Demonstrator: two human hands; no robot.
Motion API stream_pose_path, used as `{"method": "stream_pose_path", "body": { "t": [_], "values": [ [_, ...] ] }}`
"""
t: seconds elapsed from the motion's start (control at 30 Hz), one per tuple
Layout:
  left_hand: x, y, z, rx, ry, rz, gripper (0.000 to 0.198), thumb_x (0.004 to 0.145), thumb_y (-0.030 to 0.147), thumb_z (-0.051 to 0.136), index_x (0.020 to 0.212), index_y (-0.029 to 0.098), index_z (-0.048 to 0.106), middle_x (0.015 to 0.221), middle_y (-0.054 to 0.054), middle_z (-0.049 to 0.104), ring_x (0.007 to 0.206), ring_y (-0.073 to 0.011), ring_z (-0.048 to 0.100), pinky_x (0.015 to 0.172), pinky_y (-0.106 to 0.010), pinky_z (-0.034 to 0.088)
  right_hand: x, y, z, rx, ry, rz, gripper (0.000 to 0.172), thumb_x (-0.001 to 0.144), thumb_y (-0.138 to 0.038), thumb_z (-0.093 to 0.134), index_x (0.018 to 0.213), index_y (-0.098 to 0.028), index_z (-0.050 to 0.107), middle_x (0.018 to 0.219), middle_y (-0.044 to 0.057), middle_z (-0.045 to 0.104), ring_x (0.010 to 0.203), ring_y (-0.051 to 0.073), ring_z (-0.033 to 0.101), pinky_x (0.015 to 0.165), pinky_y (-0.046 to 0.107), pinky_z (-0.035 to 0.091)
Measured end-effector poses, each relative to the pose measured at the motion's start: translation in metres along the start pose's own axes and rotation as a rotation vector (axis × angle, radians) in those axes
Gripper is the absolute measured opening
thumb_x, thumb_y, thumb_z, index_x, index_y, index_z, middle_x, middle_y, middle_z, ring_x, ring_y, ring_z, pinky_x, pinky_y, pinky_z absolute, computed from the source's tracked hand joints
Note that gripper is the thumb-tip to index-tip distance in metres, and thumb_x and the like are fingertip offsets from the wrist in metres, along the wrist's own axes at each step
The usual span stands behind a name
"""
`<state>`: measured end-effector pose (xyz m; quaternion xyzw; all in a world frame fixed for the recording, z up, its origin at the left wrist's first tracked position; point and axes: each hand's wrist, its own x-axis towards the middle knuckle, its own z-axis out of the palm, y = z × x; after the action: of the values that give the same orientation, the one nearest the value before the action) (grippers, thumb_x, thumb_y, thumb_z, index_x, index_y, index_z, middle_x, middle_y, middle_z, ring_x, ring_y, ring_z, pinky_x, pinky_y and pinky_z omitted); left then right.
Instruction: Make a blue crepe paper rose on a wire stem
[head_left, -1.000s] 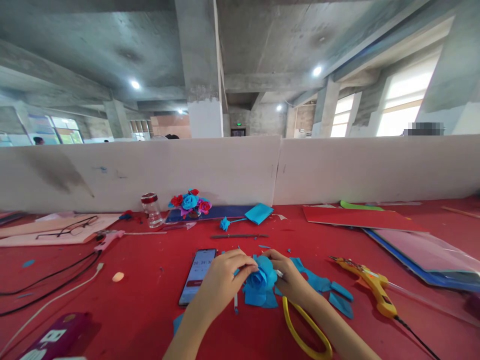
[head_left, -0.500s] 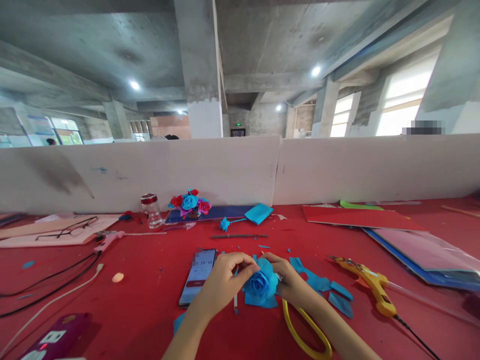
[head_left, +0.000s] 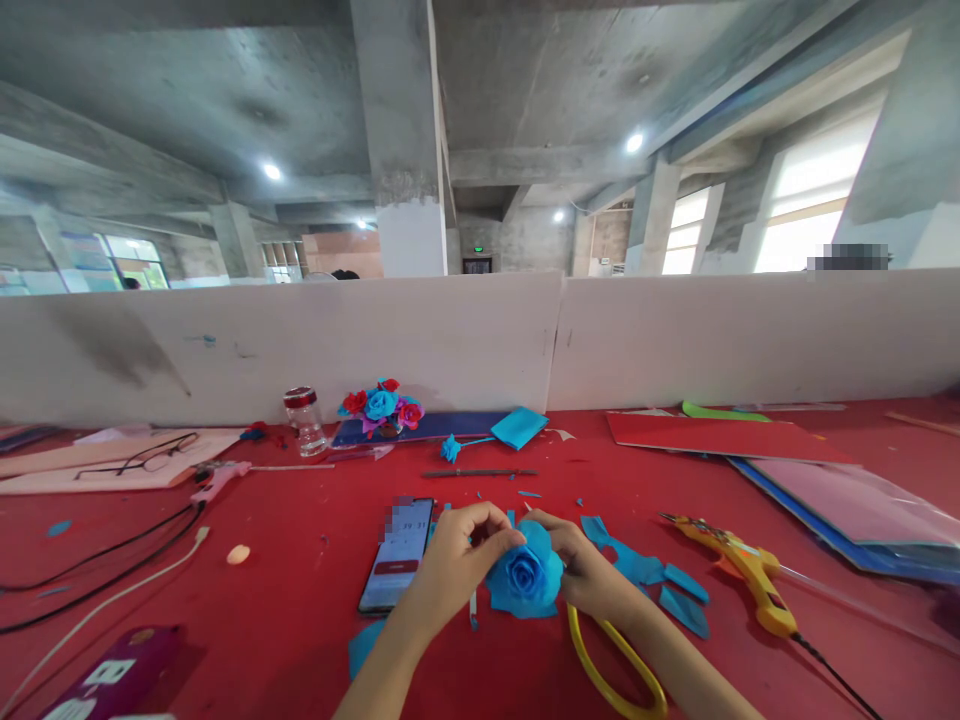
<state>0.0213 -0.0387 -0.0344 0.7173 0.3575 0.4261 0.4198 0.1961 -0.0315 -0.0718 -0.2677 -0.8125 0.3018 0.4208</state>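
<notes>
Pinched at the petal edge by the left hand [head_left: 465,545], fingers narrowed: a round, blue, spiral-petalled paper rose [head_left: 525,576], held at lower centre over the smooth red tabletop [head_left: 277,620]. Gripped from behind by the right hand [head_left: 589,565], fingers curled close, tips hidden. At ten o'clock from the rose, a clear, waisted, red-lidded jar [head_left: 306,425], contents too faint to tell. At eleven, a ruffled red, blue and purple bouquet [head_left: 382,404], base unclear. At nine, a flat black-edged phone [head_left: 396,560]. At three, thin, irregular blue paper scraps [head_left: 641,568], then a yellow plastic glue gun [head_left: 750,575].
</notes>
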Motion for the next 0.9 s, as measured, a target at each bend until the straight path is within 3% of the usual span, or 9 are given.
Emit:
{"method": "stream_pose_path", "body": {
  "t": [0.27, 0.43, 0.73, 0.9],
  "values": [
    [0.004, -0.009, 0.007, -0.183, 0.012, -0.080, 0.031, 0.067, 0.044, 0.062, 0.063, 0.015, 0.051, 0.052, 0.005, 0.041, 0.048, -0.0075, 0.038, 0.044, -0.018, 0.030, 0.002, -0.006, -0.001, 0.059, -0.016, 0.012, 0.025, 0.073, -0.023, 0.056, 0.053, -0.018, 0.043, 0.070, 0.000, 0.047, 0.065, 0.012, 0.045, 0.062, 0.023, 0.039],
    [0.002, -0.005, 0.005, -0.150, 0.058, -0.033, 0.031, 0.076, 0.045, 0.050, 0.069, 0.015, 0.053, 0.059, 0.002, 0.046, 0.054, -0.0088, 0.043, 0.049, -0.018, 0.035, 0.003, -0.007, -0.002, 0.072, -0.002, 0.031, 0.023, 0.075, -0.022, 0.054, 0.055, -0.018, 0.044, 0.069, 0.000, 0.048, 0.064, 0.012, 0.044, 0.063, 0.024, 0.038],
    [-0.003, 0.005, 0.000, 0.007, 0.028, 0.162, 0.010, 0.073, 0.027, 0.059, 0.073, 0.017, 0.059, 0.078, -0.003, 0.056, 0.071, -0.0133, 0.049, 0.067, -0.023, 0.039, 0.000, -0.001, -0.001, 0.082, 0.032, 0.009, 0.021, 0.073, -0.020, 0.056, 0.055, -0.017, 0.047, 0.066, -0.001, 0.047, 0.063, 0.012, 0.045, 0.060, 0.022, 0.039],
    [-0.003, 0.006, -0.003, 0.030, -0.042, 0.135, 0.007, 0.071, 0.018, 0.057, 0.072, 0.018, 0.064, 0.089, -0.004, 0.056, 0.081, -0.0154, 0.052, 0.075, -0.025, 0.039, -0.002, 0.002, 0.001, 0.103, 0.041, -0.009, 0.017, 0.075, -0.018, 0.054, 0.058, -0.018, 0.049, 0.075, 0.001, 0.052, 0.072, 0.014, 0.050, 0.068, 0.024, 0.041]
  ]
}}
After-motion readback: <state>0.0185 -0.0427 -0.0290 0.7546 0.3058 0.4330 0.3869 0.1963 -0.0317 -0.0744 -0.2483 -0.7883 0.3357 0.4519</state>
